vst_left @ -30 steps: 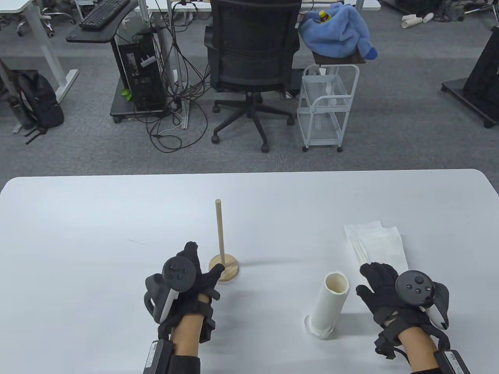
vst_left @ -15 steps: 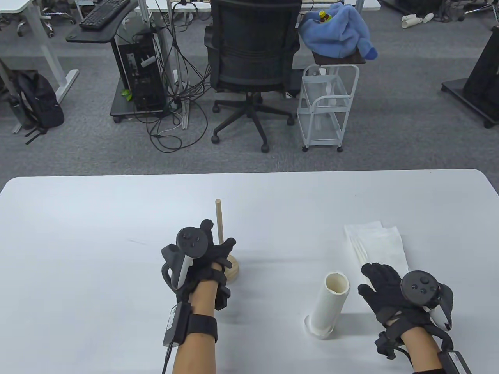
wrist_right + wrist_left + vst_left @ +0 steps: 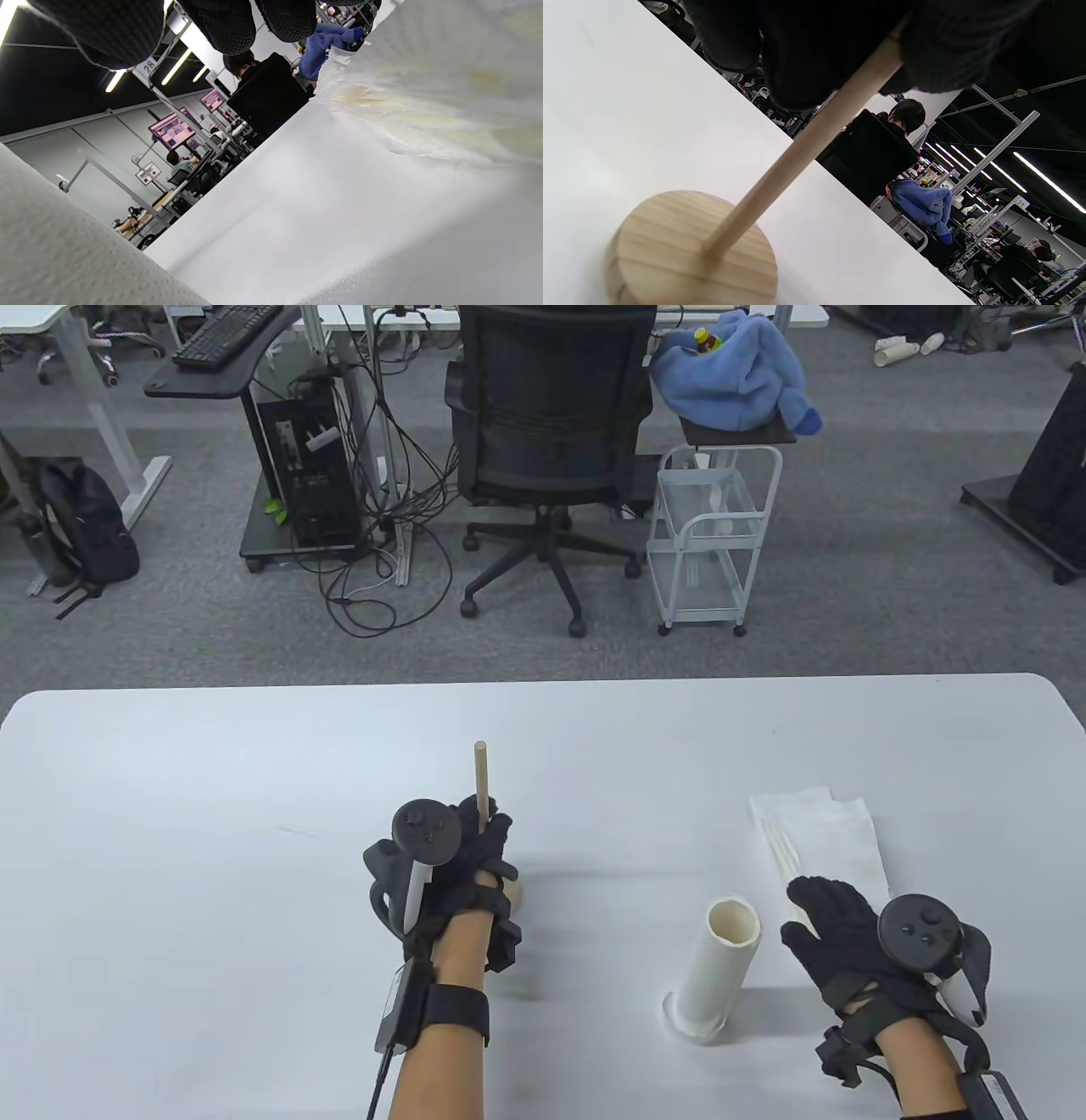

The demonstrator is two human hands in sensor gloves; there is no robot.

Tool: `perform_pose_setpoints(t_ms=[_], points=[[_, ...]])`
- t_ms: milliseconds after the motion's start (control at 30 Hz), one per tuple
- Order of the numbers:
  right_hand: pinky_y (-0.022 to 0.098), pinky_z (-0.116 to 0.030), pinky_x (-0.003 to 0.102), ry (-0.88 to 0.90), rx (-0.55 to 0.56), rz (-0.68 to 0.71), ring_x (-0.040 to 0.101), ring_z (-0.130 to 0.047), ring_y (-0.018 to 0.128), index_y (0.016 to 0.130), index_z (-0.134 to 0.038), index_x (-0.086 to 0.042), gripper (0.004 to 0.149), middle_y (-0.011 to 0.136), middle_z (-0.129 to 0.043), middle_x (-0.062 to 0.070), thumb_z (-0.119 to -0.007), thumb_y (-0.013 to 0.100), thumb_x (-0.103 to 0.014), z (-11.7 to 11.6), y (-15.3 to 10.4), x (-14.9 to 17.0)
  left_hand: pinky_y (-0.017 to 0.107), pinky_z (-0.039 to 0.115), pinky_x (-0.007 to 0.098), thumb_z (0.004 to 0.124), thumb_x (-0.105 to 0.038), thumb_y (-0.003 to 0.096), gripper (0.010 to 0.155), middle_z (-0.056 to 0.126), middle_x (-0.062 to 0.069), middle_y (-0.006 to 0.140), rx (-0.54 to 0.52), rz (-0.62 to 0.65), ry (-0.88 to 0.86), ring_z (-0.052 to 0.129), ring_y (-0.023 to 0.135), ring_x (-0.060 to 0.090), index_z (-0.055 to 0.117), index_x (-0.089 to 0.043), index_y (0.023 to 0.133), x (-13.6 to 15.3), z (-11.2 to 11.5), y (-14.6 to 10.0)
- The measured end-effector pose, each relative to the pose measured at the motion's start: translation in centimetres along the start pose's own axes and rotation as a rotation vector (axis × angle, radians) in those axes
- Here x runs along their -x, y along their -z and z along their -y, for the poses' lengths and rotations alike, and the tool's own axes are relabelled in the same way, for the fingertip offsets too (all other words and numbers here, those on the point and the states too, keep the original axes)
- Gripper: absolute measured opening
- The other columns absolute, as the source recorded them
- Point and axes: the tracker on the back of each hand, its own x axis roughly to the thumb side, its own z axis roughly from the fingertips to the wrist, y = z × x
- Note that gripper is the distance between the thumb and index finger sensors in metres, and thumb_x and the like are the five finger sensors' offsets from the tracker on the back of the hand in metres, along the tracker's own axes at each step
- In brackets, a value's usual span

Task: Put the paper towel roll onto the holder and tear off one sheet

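The wooden holder (image 3: pixel 481 780) stands near the table's middle, a thin upright rod on a round base (image 3: pixel 691 250). My left hand (image 3: pixel 484 844) grips the rod partway up, fingers curled round it, and hides most of the base in the table view. The paper towel roll (image 3: pixel 719 971), thin and white, stands upright on the table to the right. My right hand (image 3: pixel 827 912) lies flat and open on the table just right of the roll, not touching it. In the right wrist view the roll (image 3: pixel 63 258) fills the lower left.
A stack of folded paper towel sheets (image 3: pixel 819 836) lies beyond my right hand. Past the white table's (image 3: pixel 212 780) far edge are an office chair (image 3: pixel 551 432) and a white trolley (image 3: pixel 708 551) on the floor.
My left hand moved forward and right from beside the base and closed round the rod. The rod now leans slightly right. My right hand barely moved.
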Motion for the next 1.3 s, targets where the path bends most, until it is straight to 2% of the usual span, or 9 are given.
perform_pose_setpoints(t_ms=[267, 600, 967, 1033, 1167, 1300], points=[[0.074, -0.028, 0.065, 0.015, 0.003, 0.009, 0.046, -0.03, 0.106, 0.106, -0.05, -0.024, 0.068, 0.112, -0.042, 0.018, -0.072, 0.048, -0.051, 0.1, 0.0, 0.0, 0.07, 0.073, 0.048, 0.083, -0.049, 0.0446, 0.044, 0.08, -0.006, 0.086, 0.034, 0.083, -0.013, 0.094, 0.071, 0.022, 0.08, -0.037, 0.087, -2.8, 0.7, -1.5], [0.074, -0.028, 0.065, 0.031, -0.011, -0.014, 0.046, -0.03, 0.106, 0.106, -0.05, -0.024, 0.068, 0.112, -0.042, 0.018, -0.072, 0.048, -0.051, 0.1, 0.0, 0.4, 0.07, 0.072, 0.048, 0.083, -0.049, 0.0448, 0.044, 0.08, -0.006, 0.086, 0.1, 0.152, -0.006, 0.093, 0.071, 0.022, 0.08, -0.037, 0.087, -6.7, 4.1, -4.3], [0.073, -0.029, 0.065, 0.047, -0.022, -0.007, 0.046, -0.033, 0.105, 0.106, -0.05, -0.024, 0.068, 0.112, -0.043, 0.019, -0.073, 0.048, -0.051, 0.1, 0.1, 0.3, 0.072, 0.071, 0.048, 0.083, -0.05, 0.0449, 0.046, 0.078, -0.008, 0.088, 0.159, 0.156, 0.002, 0.092, 0.073, 0.022, 0.077, -0.038, 0.089, -7.0, 6.5, -4.9], [0.073, -0.029, 0.065, 0.043, -0.026, -0.005, 0.046, -0.033, 0.105, 0.106, -0.051, -0.024, 0.068, 0.112, -0.044, 0.019, -0.073, 0.048, -0.051, 0.0, 0.1, 0.3, 0.072, 0.07, 0.048, 0.082, -0.054, 0.0444, 0.054, 0.076, -0.006, 0.092, 0.176, 0.166, -0.004, 0.091, 0.077, 0.022, 0.071, -0.038, 0.094, -7.0, 6.5, -5.0], [0.073, -0.029, 0.065, 0.041, -0.032, -0.001, 0.046, -0.034, 0.105, 0.106, -0.051, -0.024, 0.069, 0.112, -0.044, 0.019, -0.073, 0.047, -0.052, 0.0, 0.0, 0.2, 0.075, 0.059, 0.054, 0.08, -0.063, 0.0422, 0.081, 0.049, -0.001, 0.107, 0.195, 0.202, -0.051, 0.07, 0.093, 0.032, 0.041, -0.032, 0.106, -6.7, 5.4, -5.6], [0.073, -0.027, 0.066, 0.027, -0.023, -0.006, 0.047, -0.032, 0.106, 0.106, -0.049, -0.025, 0.071, 0.113, -0.041, 0.018, -0.074, 0.046, -0.055, 0.0, 0.0, 0.2, 0.076, 0.048, 0.061, 0.077, -0.064, 0.0436, 0.087, 0.032, 0.003, 0.112, 0.185, 0.235, -0.049, 0.05, 0.105, 0.04, 0.026, -0.034, 0.108, -5.8, 3.2, -6.3]])
